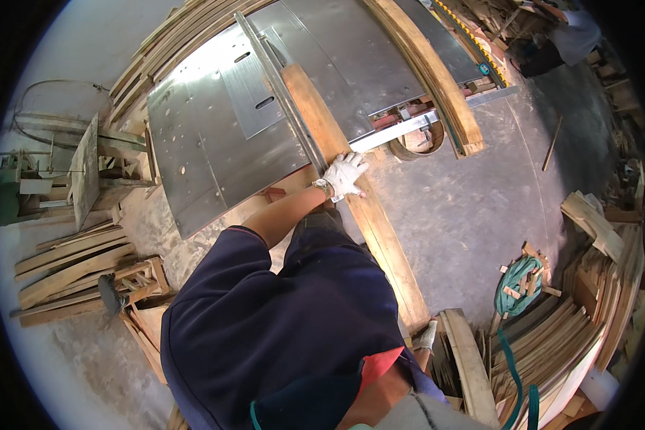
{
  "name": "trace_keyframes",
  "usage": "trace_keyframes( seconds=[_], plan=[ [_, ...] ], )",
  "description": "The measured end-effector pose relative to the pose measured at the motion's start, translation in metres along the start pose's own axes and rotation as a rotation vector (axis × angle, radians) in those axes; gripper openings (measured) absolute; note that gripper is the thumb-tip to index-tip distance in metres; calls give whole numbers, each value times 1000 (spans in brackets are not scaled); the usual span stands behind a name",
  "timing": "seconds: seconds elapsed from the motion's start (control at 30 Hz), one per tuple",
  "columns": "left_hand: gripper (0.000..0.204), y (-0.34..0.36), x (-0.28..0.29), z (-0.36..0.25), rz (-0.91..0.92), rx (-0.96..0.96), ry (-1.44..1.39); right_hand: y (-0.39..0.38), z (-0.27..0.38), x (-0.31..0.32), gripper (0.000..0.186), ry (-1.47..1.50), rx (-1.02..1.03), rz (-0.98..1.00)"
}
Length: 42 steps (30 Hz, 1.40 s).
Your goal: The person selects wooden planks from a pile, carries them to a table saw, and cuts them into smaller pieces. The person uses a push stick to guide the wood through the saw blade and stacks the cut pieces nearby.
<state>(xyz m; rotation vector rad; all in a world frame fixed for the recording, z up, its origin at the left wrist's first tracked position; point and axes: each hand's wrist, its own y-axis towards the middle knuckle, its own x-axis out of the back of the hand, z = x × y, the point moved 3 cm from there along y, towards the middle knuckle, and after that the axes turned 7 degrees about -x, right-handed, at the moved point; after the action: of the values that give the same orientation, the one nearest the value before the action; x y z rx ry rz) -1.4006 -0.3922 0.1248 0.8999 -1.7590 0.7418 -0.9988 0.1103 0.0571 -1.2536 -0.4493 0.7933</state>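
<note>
A long wooden board [381, 233] runs from the metal machine table [193, 136] back past my right side, its far part lying along a straight metal fence [283, 93]. My left hand [345, 175], in a white work glove, lies across the board close to the table's near edge, its fingers curled over the wood. At the board's near end is my right hand [426, 337], also gloved. It is closed against that end, though my body and the board hide part of its fingers.
A thick timber [437, 72] overhangs the table's right side. Planks [79, 269] are piled on the floor at left, and more stacked boards [537, 351] stand near right beside a green hose [521, 283]. Another person [573, 39] is at the far right.
</note>
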Motion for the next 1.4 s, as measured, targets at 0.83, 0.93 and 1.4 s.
trace_keyframes(
  seconds=[0.83, 0.93, 1.4],
  plan=[
    [109, -11, 35, 56, 91, 471, 98, 59, -15, -182, 66, 97, -8, -56],
    [116, -30, 27, 18, 171, 549, 91, 79, -19, -210, 63, 119, -57, 62],
    [144, -26, -2, 18, 190, 603, 194, 99, -24, -335, 60, 122, -96, 192]
  ],
)
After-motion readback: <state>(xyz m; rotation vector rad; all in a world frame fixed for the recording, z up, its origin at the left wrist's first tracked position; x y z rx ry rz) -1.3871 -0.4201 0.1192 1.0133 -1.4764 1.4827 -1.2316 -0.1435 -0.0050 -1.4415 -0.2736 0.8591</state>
